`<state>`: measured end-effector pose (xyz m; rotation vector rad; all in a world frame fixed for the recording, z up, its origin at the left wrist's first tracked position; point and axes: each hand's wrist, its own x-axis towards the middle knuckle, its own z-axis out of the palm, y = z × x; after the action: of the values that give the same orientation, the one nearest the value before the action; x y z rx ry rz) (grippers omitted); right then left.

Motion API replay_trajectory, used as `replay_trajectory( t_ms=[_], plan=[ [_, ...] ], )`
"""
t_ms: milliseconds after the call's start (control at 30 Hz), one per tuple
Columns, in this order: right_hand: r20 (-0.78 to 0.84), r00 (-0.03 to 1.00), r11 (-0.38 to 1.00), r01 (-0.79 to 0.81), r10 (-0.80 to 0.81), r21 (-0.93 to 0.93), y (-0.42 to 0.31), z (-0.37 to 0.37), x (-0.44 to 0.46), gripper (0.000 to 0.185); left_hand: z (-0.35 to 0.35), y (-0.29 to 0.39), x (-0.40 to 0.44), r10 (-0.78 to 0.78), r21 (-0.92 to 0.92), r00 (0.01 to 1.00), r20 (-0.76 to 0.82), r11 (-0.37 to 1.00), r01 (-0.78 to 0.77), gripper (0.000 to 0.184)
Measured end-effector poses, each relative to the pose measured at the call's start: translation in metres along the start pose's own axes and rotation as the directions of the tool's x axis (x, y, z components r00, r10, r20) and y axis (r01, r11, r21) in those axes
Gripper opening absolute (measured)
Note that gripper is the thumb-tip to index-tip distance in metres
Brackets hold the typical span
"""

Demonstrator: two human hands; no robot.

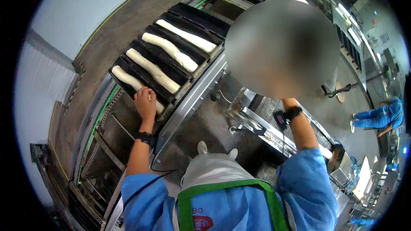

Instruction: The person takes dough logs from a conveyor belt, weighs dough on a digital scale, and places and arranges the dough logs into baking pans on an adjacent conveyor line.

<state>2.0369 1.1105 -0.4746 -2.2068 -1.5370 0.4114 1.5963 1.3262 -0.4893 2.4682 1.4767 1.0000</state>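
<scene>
Dough strip (125,76) in the nearest black pan (141,75), under the left hand (145,101).
Fingers curl over it toward its near end; whether they grasp or press, I cannot tell. Blur hides the right hand's grip. Probably soft, light and slightly tacky, the strip would likely stretch or sag if lifted by one end, so support along its length, with spread fingers, should suit it.
</scene>
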Motion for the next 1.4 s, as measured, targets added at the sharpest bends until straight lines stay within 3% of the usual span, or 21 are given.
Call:
replay_trajectory(
  t_ms=[133,167,267,333,467,500,533,567,633,700,767,833,900,1100,1200,1233,1267,1300,1333,1367,1400],
  plan=[
    [-0.116,0.930,0.832,-0.365,0.350,-0.417,0.151,0.002,-0.182,0.050,-0.008,0.010,0.004,-0.025,0.068,0.996,0.082,0.998,0.019,0.014],
    [-0.106,0.756,0.674,-0.630,0.646,-0.387,0.133,-0.016,-0.216,0.049,-0.008,0.009,0.004,-0.037,0.069,0.995,0.097,0.997,0.030,0.015],
    [-0.170,0.677,0.486,-0.658,0.716,-0.575,0.245,0.020,-0.368,0.058,-0.004,0.015,0.004,-0.001,0.073,0.999,0.049,0.997,-0.002,0.014],
    [-0.123,0.625,0.492,-0.708,0.771,-0.507,0.118,-0.030,-0.353,0.052,0.002,0.002,0.004,0.031,0.025,1.000,0.001,0.999,-0.031,0.013],
    [-0.228,0.674,0.440,-0.663,0.703,-0.606,0.135,-0.022,-0.341,0.046,-0.004,0.011,0.002,0.022,0.083,1.000,-0.015,0.996,-0.021,0.011],
    [-0.174,0.753,0.566,-0.606,0.634,-0.559,0.148,-0.026,-0.339,0.041,-0.008,0.013,0.002,0.021,0.068,1.000,-0.004,0.997,-0.021,0.011],
    [-0.134,0.823,0.678,-0.537,0.553,-0.502,0.163,-0.033,-0.333,0.037,-0.008,0.012,0.003,-0.003,0.056,1.000,0.015,0.998,0.003,0.010],
    [-0.270,0.766,0.769,-0.627,0.583,-0.121,0.178,-0.043,-0.326,0.033,-0.008,0.010,0.003,-0.008,0.053,1.000,-0.004,0.999,0.008,0.010],
    [-0.251,0.824,0.814,-0.554,0.508,-0.175,0.146,-0.110,-0.297,0.033,-0.008,0.014,-0.001,-0.009,0.086,1.000,-0.019,0.996,0.011,0.009],
    [-0.558,0.758,0.940,-0.302,0.337,0.157,0.111,-0.161,-0.281,0.033,-0.006,0.012,-0.001,0.011,0.061,0.999,-0.044,0.998,-0.008,0.009],
    [-0.628,0.704,0.943,-0.211,0.330,0.259,0.078,-0.226,-0.253,0.031,-0.012,0.012,-0.001,-0.024,0.038,0.999,0.021,0.999,0.023,0.009],
    [-0.577,0.705,0.870,-0.119,0.413,0.478,-0.004,-0.272,-0.216,0.030,-0.011,0.007,-0.003,-0.009,0.041,1.000,-0.013,0.999,0.009,0.009],
    [-0.545,0.773,0.823,0.053,0.325,0.566,-0.037,-0.294,-0.178,0.028,-0.014,0.005,-0.004,-0.042,-0.003,0.999,-0.012,0.999,0.042,0.009],
    [-0.587,0.770,0.485,0.424,0.252,0.765,-0.133,-0.224,-0.015,0.023,-0.033,0.006,-0.008,-0.051,-0.016,0.998,-0.043,0.999,0.051,0.010],
    [-0.552,0.811,0.460,0.422,0.193,0.781,-0.131,-0.144,0.096,0.023,-0.042,0.005,-0.009,-0.093,-0.075,0.996,-0.006,0.993,0.092,0.009],
    [-0.477,0.848,0.463,0.337,0.229,0.820,-0.125,-0.107,0.134,0.023,-0.044,0.004,-0.009,-0.095,-0.070,0.995,-0.004,0.993,0.095,0.009],
    [-0.270,0.916,0.326,0.170,0.295,0.930,-0.132,-0.074,0.157,0.025,-0.047,0.003,-0.008,-0.098,-0.055,0.995,0.012,0.994,0.098,0.008],
    [-0.081,0.911,0.386,-0.089,0.404,0.918,-0.127,-0.045,0.177,0.029,-0.050,0.003,-0.008,-0.097,-0.041,0.995,0.036,0.994,0.099,0.008],
    [-0.118,0.822,0.393,-0.136,0.557,0.909,-0.139,-0.028,0.179,0.034,-0.053,0.002,-0.008,-0.087,-0.041,0.995,0.057,0.995,0.090,0.008],
    [-0.304,0.804,0.652,-0.132,0.511,0.746,-0.126,-0.012,0.189,0.033,-0.053,0.002,-0.007,-0.092,-0.039,0.994,0.052,0.995,0.095,0.007],
    [-0.365,0.815,0.749,-0.123,0.450,0.651,-0.110,0.002,0.198,0.031,-0.054,0.002,-0.008,-0.102,-0.038,0.994,0.045,0.994,0.104,0.007]
  ],
)
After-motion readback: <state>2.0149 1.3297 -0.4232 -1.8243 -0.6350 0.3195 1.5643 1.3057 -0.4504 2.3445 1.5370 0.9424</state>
